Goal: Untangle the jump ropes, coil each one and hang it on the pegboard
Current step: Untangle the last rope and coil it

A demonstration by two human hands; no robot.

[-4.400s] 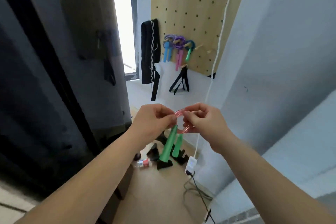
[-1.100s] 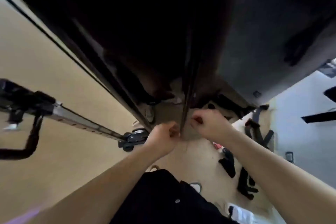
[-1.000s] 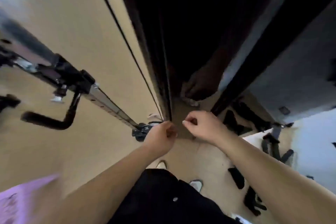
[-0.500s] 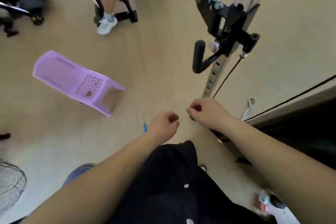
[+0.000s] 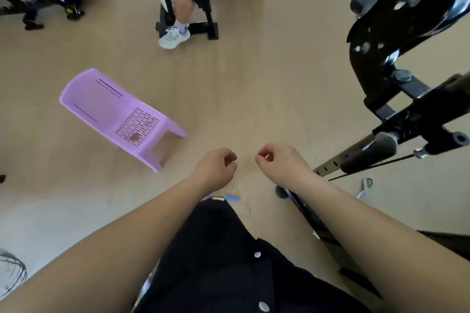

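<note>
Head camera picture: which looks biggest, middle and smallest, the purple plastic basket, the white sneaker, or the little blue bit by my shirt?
1. Purple plastic basket, by far the largest.
2. White sneaker. It lies farther from the camera, so its true size is unsure.
3. Little blue bit, the smallest. Only a sliver shows.

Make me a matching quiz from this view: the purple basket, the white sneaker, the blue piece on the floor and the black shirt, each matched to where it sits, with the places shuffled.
Things:
1. purple basket
2. white sneaker
3. blue piece
4. black shirt

Places:
A. bottom centre of the view, white buttons on it
B. far side, beside the black stand
C. tipped on its side, left of the left hand
D. on the floor, at the shirt's top edge

Pairs: 1-C, 2-B, 3-D, 4-A
</note>
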